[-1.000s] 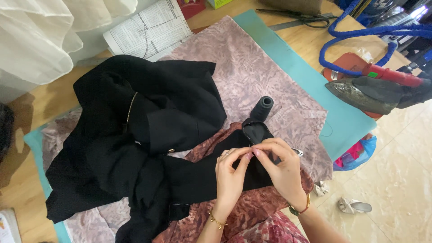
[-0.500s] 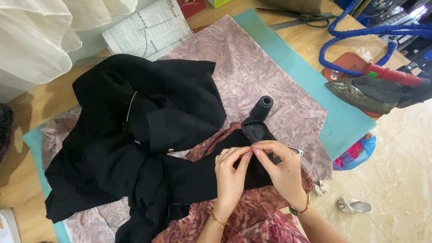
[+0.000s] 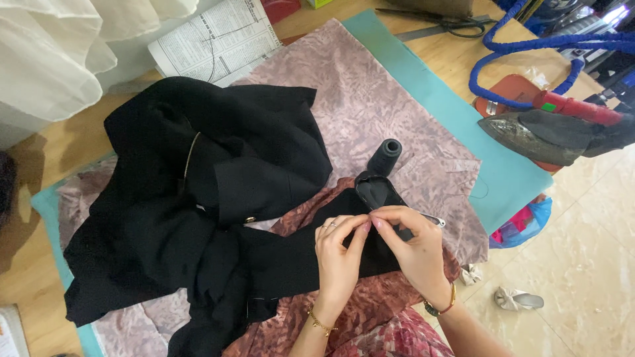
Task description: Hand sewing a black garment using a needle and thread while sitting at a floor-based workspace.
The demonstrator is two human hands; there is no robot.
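We see a matt black cloth garment [image 3: 198,218] lying on a dull pink patterned fabric [image 3: 390,99], which covers a smooth teal mat [image 3: 463,125]. Beside the garment stands a spool [image 3: 385,157] of dark matt thread. Beyond the garment lies a printed paper sheet [image 3: 215,43] on bare, lightly glossy wood [image 3: 73,142]. Right of the mat, an iron [image 3: 529,135] shows a shiny metal sole, and a glossy blue hose [image 3: 529,46] loops above it. Sheer white cloth [image 3: 59,46] hangs left of the paper.
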